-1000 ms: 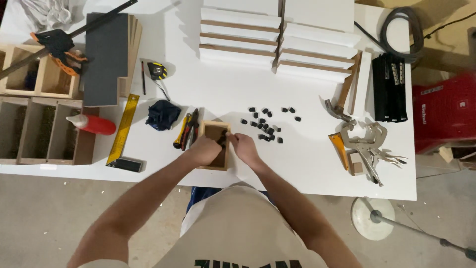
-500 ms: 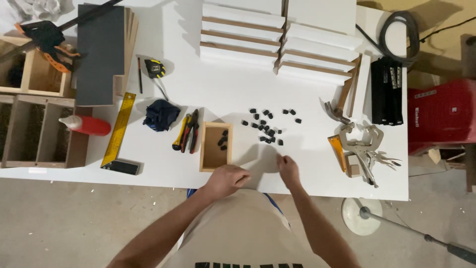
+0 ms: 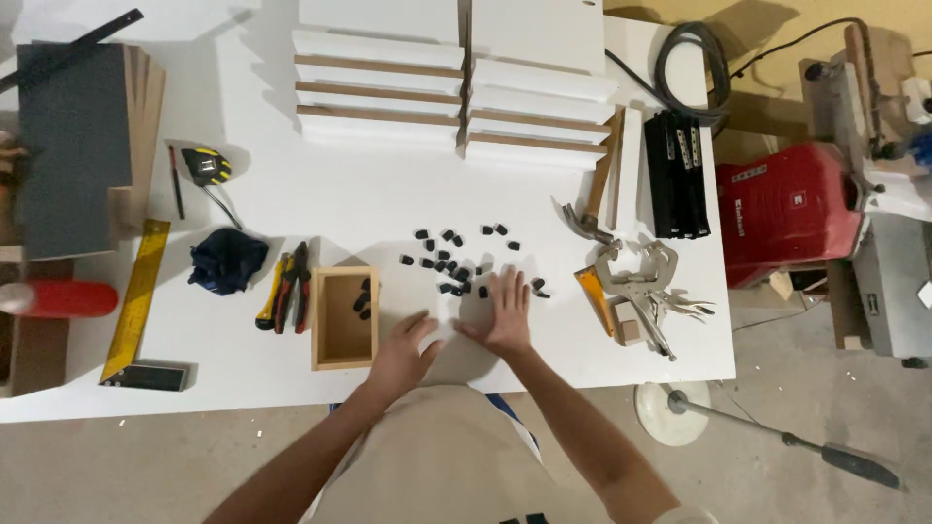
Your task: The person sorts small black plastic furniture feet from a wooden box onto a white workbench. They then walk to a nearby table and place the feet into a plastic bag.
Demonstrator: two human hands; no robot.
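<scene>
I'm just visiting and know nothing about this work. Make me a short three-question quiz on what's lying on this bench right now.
1. True or false: the small open wooden box holds a few of the small black pieces.
2. Which hand lies flat beside the scattered small black pieces on the white tabletop: A) left hand B) right hand?
3. Fill in: the yellow metal square ruler lies to the ____ of the wooden box, as the head camera sees it.

Key: 1 true; 2 B; 3 left.
</scene>
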